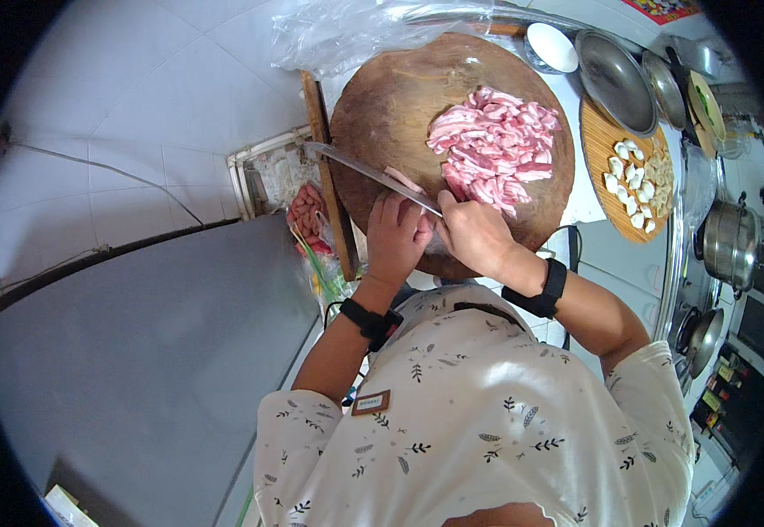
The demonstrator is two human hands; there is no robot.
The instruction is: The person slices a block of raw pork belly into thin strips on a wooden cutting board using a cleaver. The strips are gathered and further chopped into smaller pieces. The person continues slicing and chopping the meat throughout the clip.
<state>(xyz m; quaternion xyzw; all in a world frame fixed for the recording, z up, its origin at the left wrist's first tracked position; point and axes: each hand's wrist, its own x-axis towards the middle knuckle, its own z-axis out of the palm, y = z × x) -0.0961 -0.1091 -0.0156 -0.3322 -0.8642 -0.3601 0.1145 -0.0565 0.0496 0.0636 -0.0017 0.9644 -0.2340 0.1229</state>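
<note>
A round wooden chopping block (382, 112) lies before me, with a heap of sliced raw pork (497, 148) on its right half. My right hand (477, 230) grips a kitchen knife (372, 172) by its handle end. The long blade slants to the upper left, its tip reaching past the block's left rim. One thin strip of pork (403, 176) lies along the far side of the blade. Close behind the blade, my left hand (395, 227) rests on the block with curled fingers. Whatever is under those fingers is hidden.
Peeled garlic cloves (631, 174) and pale slices (660, 171) share a bamboo board (596, 141) at right. Beyond stand a white bowl (552, 49) and a metal pan (616, 82). Clear plastic (355, 39) touches the block's far edge. A wooden board (329, 178) stands upright at left.
</note>
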